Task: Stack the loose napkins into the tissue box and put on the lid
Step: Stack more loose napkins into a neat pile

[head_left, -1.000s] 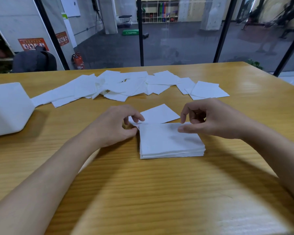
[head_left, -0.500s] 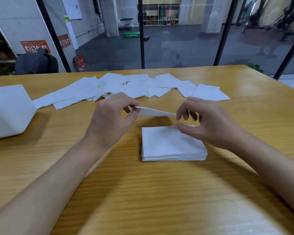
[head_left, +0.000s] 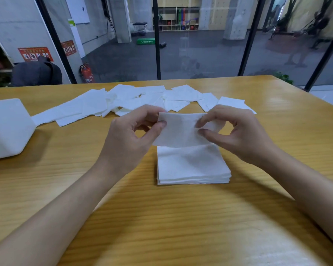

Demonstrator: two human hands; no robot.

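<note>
Here, one napkin [head_left: 181, 129] is pinched by the left hand [head_left: 131, 137] and the right hand [head_left: 238, 135]. It is held just above the stack [head_left: 192, 167] on the worktop [head_left: 161, 217].

Squared white napkin stack [head_left: 192, 166] lies flat. A single napkin [head_left: 181, 131] hangs tilted just above its far edge; loose napkins [head_left: 123, 102] lie scattered beyond; white tissue box [head_left: 8, 129] well left.

Napkin [head_left: 181, 129] (pinched) above stack [head_left: 192, 166]

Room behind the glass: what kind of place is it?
Probably a gym: a green plyo box lies on the dark floor, and cubby shelves hold balls.
</note>
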